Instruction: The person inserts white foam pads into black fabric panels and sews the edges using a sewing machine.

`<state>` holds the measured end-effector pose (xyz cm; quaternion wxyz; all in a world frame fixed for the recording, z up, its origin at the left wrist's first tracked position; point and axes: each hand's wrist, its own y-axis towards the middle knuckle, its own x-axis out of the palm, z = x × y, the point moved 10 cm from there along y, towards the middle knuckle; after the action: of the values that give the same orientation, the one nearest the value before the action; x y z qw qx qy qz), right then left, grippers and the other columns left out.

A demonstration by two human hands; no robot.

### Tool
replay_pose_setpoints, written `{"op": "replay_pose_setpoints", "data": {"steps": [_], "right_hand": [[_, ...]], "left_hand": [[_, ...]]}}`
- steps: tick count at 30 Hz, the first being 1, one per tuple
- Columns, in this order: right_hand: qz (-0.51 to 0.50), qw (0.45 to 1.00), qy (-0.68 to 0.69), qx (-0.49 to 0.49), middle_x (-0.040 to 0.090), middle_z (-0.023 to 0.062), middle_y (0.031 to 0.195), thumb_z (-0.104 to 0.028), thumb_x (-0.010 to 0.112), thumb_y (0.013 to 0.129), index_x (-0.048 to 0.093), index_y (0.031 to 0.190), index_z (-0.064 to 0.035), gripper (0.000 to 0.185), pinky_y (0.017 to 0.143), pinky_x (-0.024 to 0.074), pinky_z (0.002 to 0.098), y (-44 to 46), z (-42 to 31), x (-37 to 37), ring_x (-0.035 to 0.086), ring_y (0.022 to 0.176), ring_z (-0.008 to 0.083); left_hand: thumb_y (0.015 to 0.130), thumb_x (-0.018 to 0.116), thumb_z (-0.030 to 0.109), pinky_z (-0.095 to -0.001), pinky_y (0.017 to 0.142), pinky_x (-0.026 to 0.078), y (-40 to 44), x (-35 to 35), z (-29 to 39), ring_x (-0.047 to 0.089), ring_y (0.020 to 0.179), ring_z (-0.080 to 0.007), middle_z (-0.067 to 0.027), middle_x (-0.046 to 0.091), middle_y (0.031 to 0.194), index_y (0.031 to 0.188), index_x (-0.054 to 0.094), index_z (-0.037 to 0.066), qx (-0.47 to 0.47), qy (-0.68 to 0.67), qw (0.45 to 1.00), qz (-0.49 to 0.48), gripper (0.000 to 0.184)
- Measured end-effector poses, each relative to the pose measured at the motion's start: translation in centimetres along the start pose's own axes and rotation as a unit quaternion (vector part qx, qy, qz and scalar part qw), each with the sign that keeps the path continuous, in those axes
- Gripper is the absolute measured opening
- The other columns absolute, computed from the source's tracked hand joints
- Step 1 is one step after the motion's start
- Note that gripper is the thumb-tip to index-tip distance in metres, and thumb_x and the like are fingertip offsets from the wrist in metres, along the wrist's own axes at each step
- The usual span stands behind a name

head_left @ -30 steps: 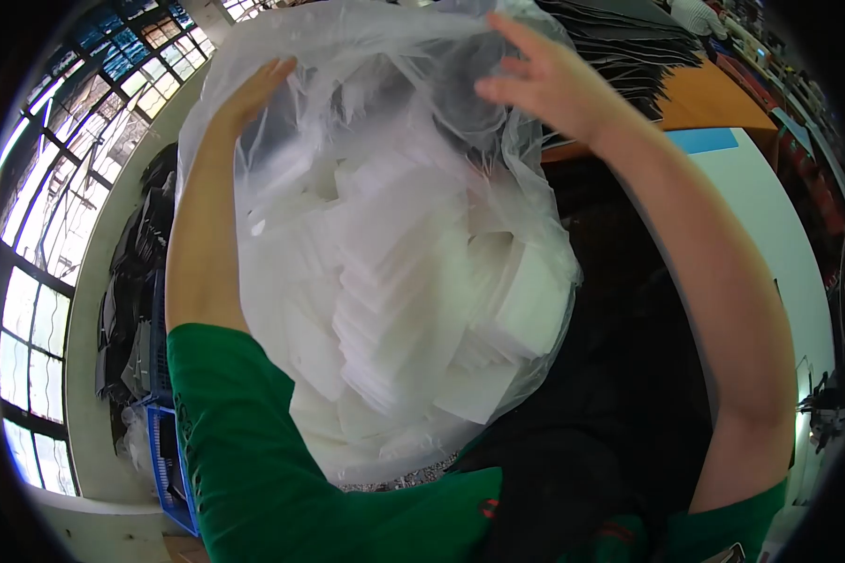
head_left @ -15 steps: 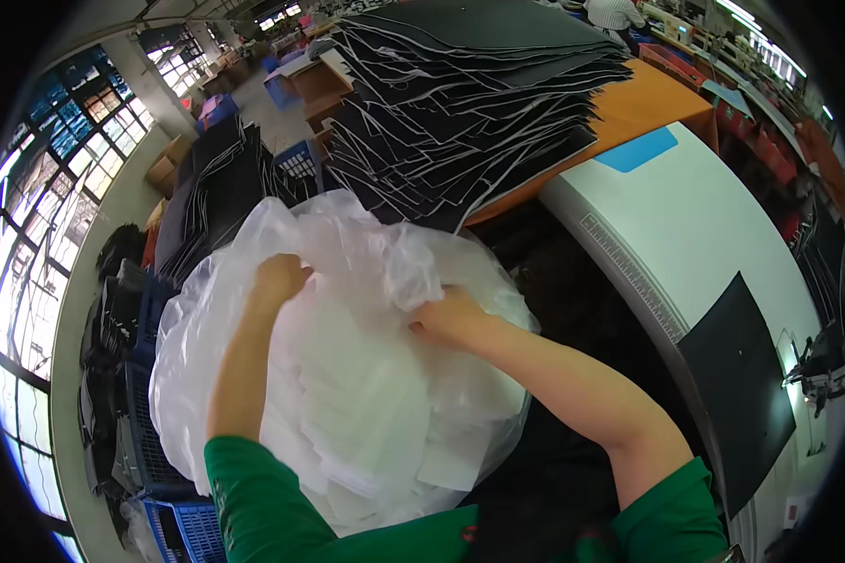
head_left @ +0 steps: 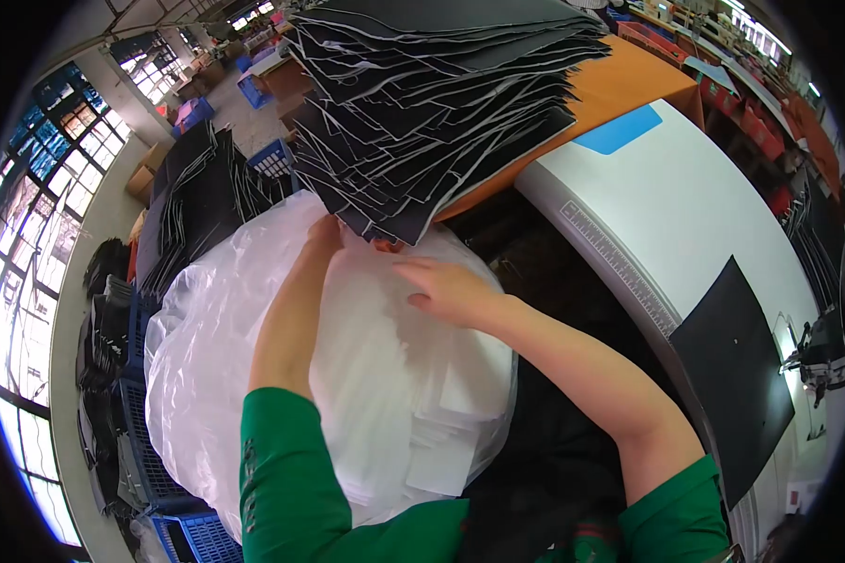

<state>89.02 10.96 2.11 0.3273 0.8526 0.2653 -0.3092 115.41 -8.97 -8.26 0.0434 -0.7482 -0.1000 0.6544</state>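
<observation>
A large clear plastic bag [head_left: 207, 310] sits in front of me, filled with white sheet-like pieces [head_left: 366, 375] whose layered edges show at the lower right. My left hand [head_left: 325, 235] is at the bag's far rim, below the dark stack, its fingers curled on the plastic and partly hidden. Over the white pieces, my right hand [head_left: 453, 293] is open, fingers stretched toward the left, holding nothing. A small orange-red thing [head_left: 387, 246] shows between the hands, under the stack's near corner; I cannot make out what it is.
A tall stack of black sheets [head_left: 441, 113] lies on an orange surface [head_left: 629, 80] beyond the bag. To the right is a white machine table [head_left: 685, 206] with a ruler strip and a black panel [head_left: 737, 385]. Blue crates [head_left: 202, 537] and more dark sheets [head_left: 202, 202] line the left.
My left hand has moved away from me and right, to the bag's far rim. My right hand has let go of the gathered plastic and opened. More of the white pieces is uncovered.
</observation>
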Motion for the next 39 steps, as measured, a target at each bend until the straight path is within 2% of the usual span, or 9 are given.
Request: {"op": "replay_pose_setpoints", "data": {"steps": [3,8,12,17,19,23,29,33,39], "right_hand": [[-0.087,0.992,0.022,0.092,0.052,0.0199,0.139,-0.026,0.064,0.088,0.049,0.137,-0.0055,0.055,0.097,0.0482,0.0437,0.4,1.8,0.2,0.056,0.120,0.0372],[0.005,0.959,-0.079,0.273,0.039,0.0228,0.152,-0.026,0.063,0.089,0.042,0.146,-0.0038,0.065,0.105,0.0447,0.0438,-1.6,11.3,-4.1,0.048,0.131,0.0400],[0.042,0.968,-0.030,0.245,0.036,0.0246,0.153,-0.022,0.063,0.089,0.049,0.141,-0.0030,0.057,0.104,0.0459,0.0428,-4.6,16.9,-4.9,0.050,0.130,0.0396],[0.097,0.983,0.033,0.151,0.041,0.0241,0.150,-0.017,0.063,0.088,0.055,0.136,-0.0041,0.049,0.102,0.0473,0.0418,-7.3,9.3,-6.0,0.052,0.128,0.0392],[0.128,0.983,0.027,0.128,0.042,0.0242,0.149,-0.014,0.063,0.088,0.055,0.134,-0.0040,0.048,0.102,0.0473,0.0403,-9.6,4.8,-8.5,0.051,0.129,0.0385],[0.089,0.989,-0.012,0.117,0.045,0.0221,0.147,-0.010,0.067,0.087,0.056,0.134,-0.0062,0.049,0.101,0.0489,0.0399,-17.9,-1.0,-7.4,0.053,0.127,0.0387],[0.057,0.970,0.018,0.237,0.045,0.0189,0.149,-0.005,0.072,0.085,0.058,0.134,-0.0075,0.051,0.106,0.0462,0.0389,-30.9,-4.0,-6.5,0.052,0.130,0.0359],[0.088,0.953,0.020,0.289,0.047,0.0186,0.148,-0.004,0.070,0.086,0.059,0.132,-0.0060,0.048,0.106,0.0459,0.0391,-37.1,-6.2,-8.4,0.052,0.131,0.0348],[0.178,0.909,0.048,0.373,0.057,0.0192,0.138,-0.001,0.068,0.086,0.062,0.128,-0.0033,0.043,0.104,0.0467,0.0380,-45.5,-7.5,-9.7,0.057,0.127,0.0343]], "left_hand": [[0.081,0.071,0.024,-0.0414,0.103,0.047,20.0,14.1,-10.5,0.060,0.118,-0.0334,-0.0184,0.063,0.127,0.127,0.061,0.009,0.091,-0.334,0.924,0.159,0.049],[0.094,0.060,0.033,-0.0406,0.094,0.052,-3.8,-4.9,-1.5,0.063,0.115,-0.0286,-0.0158,0.061,0.135,0.134,0.058,0.007,0.234,-0.200,0.951,0.013,0.048],[0.091,0.066,0.040,-0.0368,0.086,0.055,-19.0,-9.3,-7.2,0.064,0.109,-0.0200,-0.0097,0.060,0.134,0.145,0.049,0.015,0.002,-0.377,0.903,-0.204,0.062],[0.087,0.068,0.047,-0.0421,0.087,0.054,-18.4,-9.1,-24.5,0.066,0.104,-0.0274,-0.0140,0.060,0.134,0.145,0.049,0.014,-0.089,-0.506,0.852,0.106,0.069],[0.088,0.066,0.047,-0.0440,0.087,0.054,-15.1,-9.2,-25.1,0.066,0.104,-0.0305,-0.0191,0.063,0.127,0.139,0.055,0.010,-0.032,-0.085,0.982,0.168,0.064],[0.094,0.060,0.037,-0.0472,0.084,0.052,-21.4,-15.9,-1.4,0.068,0.097,-0.0348,-0.0182,0.070,0.100,0.109,0.066,0.005,-0.043,0.083,0.979,0.179,0.036],[0.076,0.079,0.043,-0.0476,0.107,0.041,-36.7,-10.7,27.2,0.045,0.132,-0.0411,-0.0204,0.045,0.147,0.144,0.048,0.014,0.419,-0.133,0.887,0.141,0.081],[0.070,0.081,0.046,-0.0536,0.110,0.036,-35.1,-3.2,28.6,0.037,0.136,-0.0497,-0.0235,0.035,0.153,0.146,0.044,0.014,0.360,0.146,0.920,0.042,0.090],[0.071,0.072,0.036,-0.0523,0.107,0.039,-28.3,-2.2,18.5,0.041,0.134,-0.0407,-0.0211,0.045,0.144,0.140,0.050,0.011,0.242,0.008,0.970,0.022,0.076]]}}
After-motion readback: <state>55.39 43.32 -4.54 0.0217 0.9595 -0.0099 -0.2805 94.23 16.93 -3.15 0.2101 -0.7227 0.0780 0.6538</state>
